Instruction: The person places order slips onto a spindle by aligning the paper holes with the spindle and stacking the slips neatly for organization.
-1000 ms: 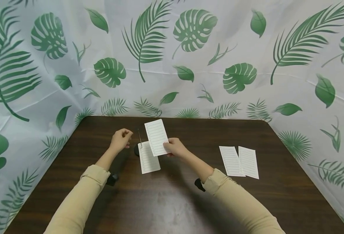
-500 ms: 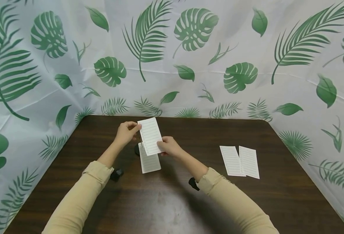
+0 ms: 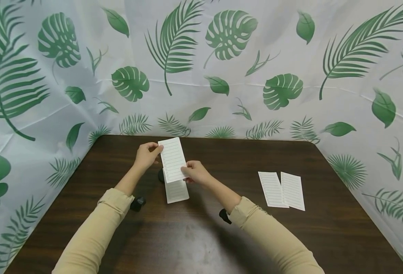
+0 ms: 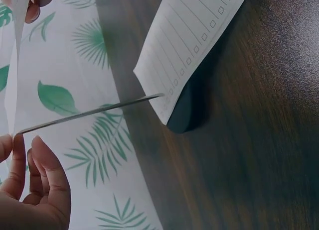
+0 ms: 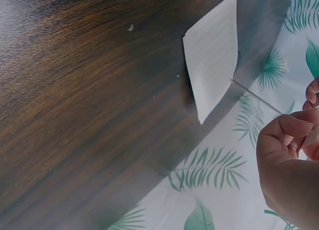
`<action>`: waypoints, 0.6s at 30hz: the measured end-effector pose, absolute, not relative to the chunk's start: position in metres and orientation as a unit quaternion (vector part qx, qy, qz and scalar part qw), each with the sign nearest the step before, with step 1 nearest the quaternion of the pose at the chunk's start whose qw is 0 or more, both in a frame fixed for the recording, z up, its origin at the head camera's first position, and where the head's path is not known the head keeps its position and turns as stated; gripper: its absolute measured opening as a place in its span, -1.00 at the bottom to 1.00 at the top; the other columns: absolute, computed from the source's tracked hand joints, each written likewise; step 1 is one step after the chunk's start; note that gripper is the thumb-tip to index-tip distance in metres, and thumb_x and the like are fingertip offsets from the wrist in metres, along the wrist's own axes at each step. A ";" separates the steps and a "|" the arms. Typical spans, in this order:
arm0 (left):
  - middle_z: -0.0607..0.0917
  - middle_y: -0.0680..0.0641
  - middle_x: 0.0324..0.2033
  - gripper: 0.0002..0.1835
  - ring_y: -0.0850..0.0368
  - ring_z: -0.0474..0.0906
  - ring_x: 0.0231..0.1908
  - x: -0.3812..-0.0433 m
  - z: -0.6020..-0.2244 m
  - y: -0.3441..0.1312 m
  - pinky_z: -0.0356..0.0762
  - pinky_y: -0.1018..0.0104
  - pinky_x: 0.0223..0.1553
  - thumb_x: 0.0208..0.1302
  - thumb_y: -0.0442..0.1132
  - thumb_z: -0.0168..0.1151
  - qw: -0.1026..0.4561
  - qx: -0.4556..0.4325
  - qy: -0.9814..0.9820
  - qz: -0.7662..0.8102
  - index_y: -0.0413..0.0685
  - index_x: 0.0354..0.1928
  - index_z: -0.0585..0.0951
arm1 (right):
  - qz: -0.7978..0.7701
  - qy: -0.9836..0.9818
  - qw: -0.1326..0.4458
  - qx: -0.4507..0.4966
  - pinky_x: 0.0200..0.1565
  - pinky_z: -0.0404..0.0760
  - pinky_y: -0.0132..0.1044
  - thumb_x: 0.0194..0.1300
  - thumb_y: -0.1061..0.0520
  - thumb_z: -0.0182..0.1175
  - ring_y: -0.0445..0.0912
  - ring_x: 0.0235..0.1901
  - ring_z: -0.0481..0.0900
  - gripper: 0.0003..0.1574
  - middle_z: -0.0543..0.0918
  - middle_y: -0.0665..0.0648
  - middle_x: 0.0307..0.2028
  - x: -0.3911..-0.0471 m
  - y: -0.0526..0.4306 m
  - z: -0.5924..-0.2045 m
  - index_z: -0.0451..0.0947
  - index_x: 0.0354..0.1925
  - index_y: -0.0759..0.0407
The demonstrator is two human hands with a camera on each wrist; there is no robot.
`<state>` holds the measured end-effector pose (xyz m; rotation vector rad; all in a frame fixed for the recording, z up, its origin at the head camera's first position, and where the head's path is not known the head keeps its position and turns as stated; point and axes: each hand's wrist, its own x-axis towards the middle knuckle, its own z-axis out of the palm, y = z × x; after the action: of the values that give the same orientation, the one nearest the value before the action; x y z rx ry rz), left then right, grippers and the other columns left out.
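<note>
A white lined checklist sheet (image 3: 172, 158) is held up between both hands. My left hand (image 3: 145, 156) pinches its upper left corner, and my right hand (image 3: 198, 173) grips its lower right edge. In the left wrist view the sheet appears nearly edge-on, its corner at the tip of a thin metal spike (image 4: 89, 112); I cannot tell whether it is pierced. Below, another checklist sheet (image 4: 187, 41) is threaded on the spike near its black base (image 4: 181, 110). In the head view, this lower sheet (image 3: 177, 193) is partly covered by the held one.
Two more checklist sheets (image 3: 273, 189) (image 3: 292, 190) lie slightly overlapping on the right of the dark wooden table (image 3: 194, 236). A white curtain with green leaves (image 3: 187, 99) stands behind the table and along its sides.
My right hand has brought the sheet left, over the spike. My left hand, earlier beside the spike without the sheet, has moved right and taken its corner.
</note>
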<state>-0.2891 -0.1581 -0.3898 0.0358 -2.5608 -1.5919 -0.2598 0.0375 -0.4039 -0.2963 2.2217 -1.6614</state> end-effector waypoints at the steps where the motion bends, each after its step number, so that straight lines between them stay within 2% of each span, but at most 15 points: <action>1: 0.59 -0.16 -0.31 -0.68 0.24 0.47 -0.49 -0.289 -0.390 -0.158 0.73 0.18 -0.37 0.34 -0.18 0.13 0.063 0.011 -0.848 -0.525 -0.36 -0.10 0.57 | -0.587 0.783 0.174 -0.105 -0.62 0.38 -0.50 0.39 0.25 -0.04 -0.25 -0.68 0.39 -0.77 0.46 0.02 -0.62 -0.260 0.037 -0.403 0.42 -0.27 0.46; 6: 0.61 -0.24 -0.24 -0.67 0.14 0.54 -0.41 -0.289 -0.392 -0.158 0.73 0.14 -0.33 0.32 -0.18 0.17 0.062 0.008 -0.851 -0.521 -0.37 -0.10 0.59 | -0.584 0.787 0.170 -0.104 -0.64 0.36 -0.52 0.38 0.26 -0.04 -0.24 -0.68 0.38 -0.77 0.46 0.03 -0.63 -0.259 0.035 -0.402 0.43 -0.28 0.47; 12: 0.62 -0.26 -0.26 -0.67 0.22 0.47 -0.50 -0.290 -0.391 -0.156 0.71 0.03 -0.30 0.31 -0.17 0.18 0.074 -0.006 -0.859 -0.506 -0.37 -0.13 0.60 | -0.585 0.787 0.172 -0.100 -0.63 0.33 -0.48 0.39 0.27 -0.06 -0.22 -0.69 0.36 -0.77 0.45 0.04 -0.64 -0.258 0.036 -0.401 0.42 -0.31 0.44; 16: 0.63 -0.26 -0.33 -0.70 -0.12 0.56 -0.55 -0.289 -0.391 -0.155 0.71 0.18 -0.45 0.31 -0.18 0.17 0.090 -0.021 -0.873 -0.479 -0.37 -0.17 0.60 | -0.586 0.785 0.175 -0.101 -0.62 0.33 -0.46 0.39 0.26 -0.06 -0.22 -0.69 0.36 -0.77 0.45 0.04 -0.65 -0.257 0.036 -0.400 0.42 -0.32 0.43; 18: 0.63 -0.25 -0.36 -0.71 -0.22 0.58 -0.52 -0.288 -0.392 -0.155 0.68 0.24 -0.51 0.32 -0.18 0.17 0.095 -0.024 -0.878 -0.469 -0.36 -0.19 0.60 | -0.586 0.784 0.178 -0.101 -0.62 0.33 -0.46 0.39 0.26 -0.06 -0.22 -0.70 0.37 -0.78 0.45 0.04 -0.65 -0.257 0.036 -0.400 0.41 -0.33 0.43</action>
<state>-0.2885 -0.1555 -0.3917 -0.0702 -2.6017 -1.3899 -0.2571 0.0360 -0.4004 -0.2843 2.2180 -1.6570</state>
